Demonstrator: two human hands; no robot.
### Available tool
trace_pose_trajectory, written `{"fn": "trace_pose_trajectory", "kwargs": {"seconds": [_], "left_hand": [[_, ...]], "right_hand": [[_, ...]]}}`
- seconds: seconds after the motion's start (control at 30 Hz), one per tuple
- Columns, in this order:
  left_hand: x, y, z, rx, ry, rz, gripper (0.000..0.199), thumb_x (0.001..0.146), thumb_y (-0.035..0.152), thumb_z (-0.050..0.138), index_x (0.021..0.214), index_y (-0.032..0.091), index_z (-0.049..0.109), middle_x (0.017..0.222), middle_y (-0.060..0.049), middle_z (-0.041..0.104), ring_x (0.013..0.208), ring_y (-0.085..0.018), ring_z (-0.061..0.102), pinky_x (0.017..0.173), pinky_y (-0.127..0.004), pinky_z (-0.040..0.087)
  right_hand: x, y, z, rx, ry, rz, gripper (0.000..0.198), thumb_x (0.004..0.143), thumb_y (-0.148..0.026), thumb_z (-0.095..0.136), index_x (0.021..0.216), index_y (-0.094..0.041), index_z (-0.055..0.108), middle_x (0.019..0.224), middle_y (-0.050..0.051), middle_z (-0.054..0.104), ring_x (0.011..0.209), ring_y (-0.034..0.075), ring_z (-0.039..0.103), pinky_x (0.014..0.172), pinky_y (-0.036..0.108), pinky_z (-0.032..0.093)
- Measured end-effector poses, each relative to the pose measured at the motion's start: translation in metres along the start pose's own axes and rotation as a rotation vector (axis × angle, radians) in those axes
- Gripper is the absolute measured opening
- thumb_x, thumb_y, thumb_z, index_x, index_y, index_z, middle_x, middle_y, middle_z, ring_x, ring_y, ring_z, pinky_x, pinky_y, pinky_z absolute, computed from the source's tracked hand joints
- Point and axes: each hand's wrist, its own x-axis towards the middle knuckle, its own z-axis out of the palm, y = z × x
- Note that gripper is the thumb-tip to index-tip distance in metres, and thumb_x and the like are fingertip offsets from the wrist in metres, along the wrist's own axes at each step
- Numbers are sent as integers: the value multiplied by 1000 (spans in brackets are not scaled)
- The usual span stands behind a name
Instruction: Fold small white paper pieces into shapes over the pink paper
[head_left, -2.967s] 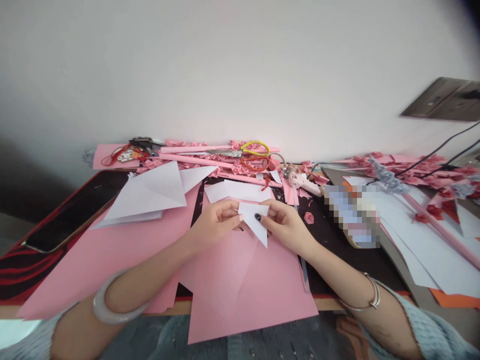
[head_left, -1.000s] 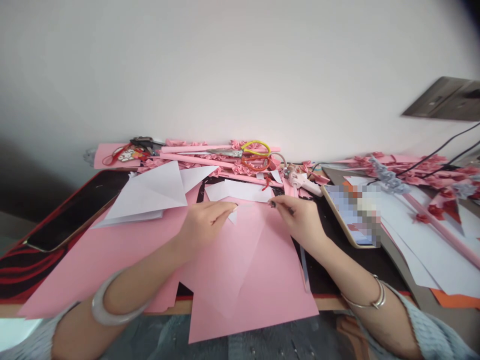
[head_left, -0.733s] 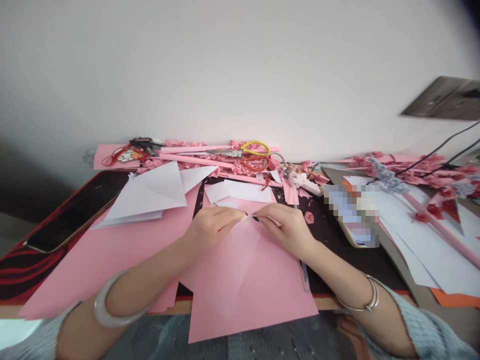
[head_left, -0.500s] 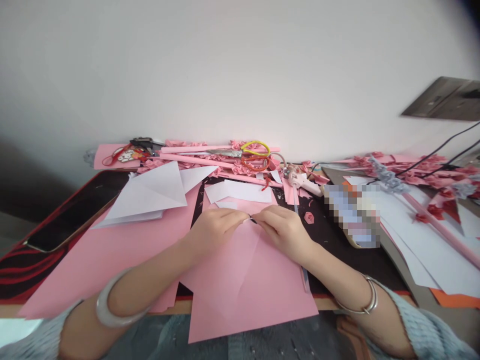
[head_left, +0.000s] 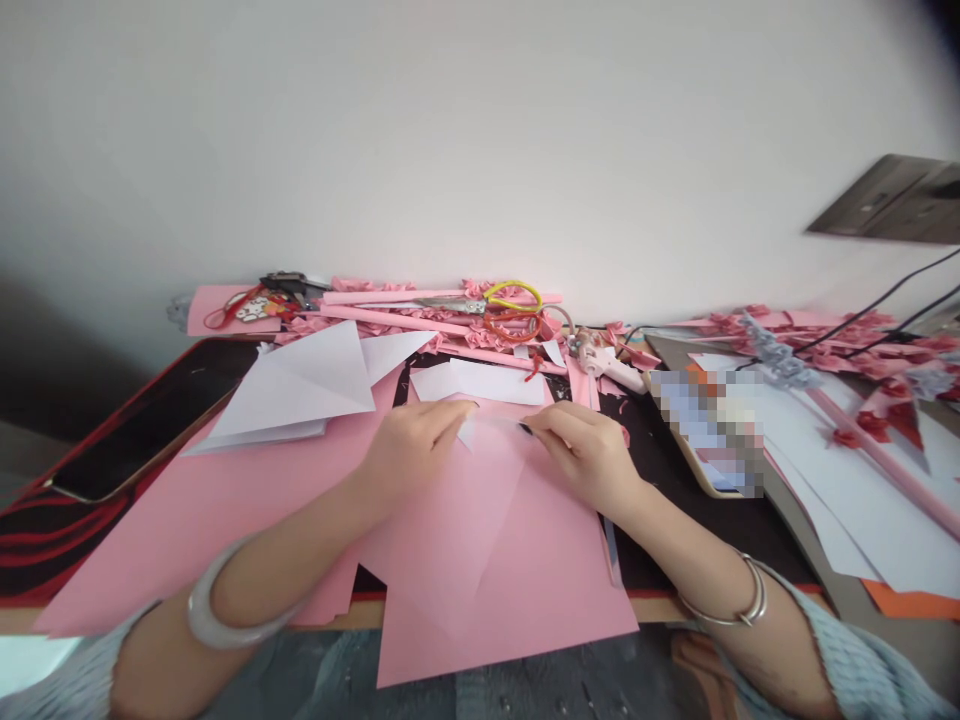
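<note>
My left hand [head_left: 411, 440] is closed in a pinch at the far end of a creased pink sheet of paper [head_left: 480, 560]. Across from it, my right hand [head_left: 589, 450] pinches too. A thin pale strip [head_left: 499, 418] stretches between the two sets of fingertips; what it is made of is too fine to tell. The pink sheet lies below both hands, its near corner hanging past the desk edge. Just beyond the fingers is a folded white paper [head_left: 480, 381]. A small white paper piece [head_left: 466, 434] shows beside my left fingertips.
White folded paper [head_left: 300, 385] lies on pink sheets [head_left: 225, 510] at left, near a dark tablet or phone [head_left: 157, 420]. Scissors [head_left: 480, 305] rest on pink paper rods along the wall. A pink glue gun [head_left: 611, 368], a phone [head_left: 709, 440] and paper flowers [head_left: 780, 355] are at right.
My hands have moved apart, the left one leftward and the right one slightly rightward. The thin pale strip now shows between their fingertips, which were together before.
</note>
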Motion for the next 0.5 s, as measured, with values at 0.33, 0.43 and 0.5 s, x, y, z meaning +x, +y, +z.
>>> {"fn": "trace_pose_trajectory", "kwargs": {"seconds": [0.33,0.43,0.5], "left_hand": [[6,13,-1,-141,-172,107,18,89,20,46,96,19,63,88,-1,71,77,-14,66,68,-24,50],[3,13,2,-113,-192,132,20,89,17,45,93,18,64,81,-1,71,71,-14,66,64,-25,49],[2,10,2,-105,-163,135,21,89,16,44,94,17,64,82,-2,71,72,-15,66,64,-25,49]], "right_hand": [[0,-2,9,10,-90,-120,21,88,-14,42,89,-15,63,78,9,64,75,18,59,67,30,47],[0,-3,10,1,-112,-126,22,89,-13,40,90,-14,63,79,9,64,76,18,58,67,30,47],[1,-2,9,-14,-113,-108,23,88,-13,40,89,-15,63,77,9,64,74,17,58,66,30,47]]}}
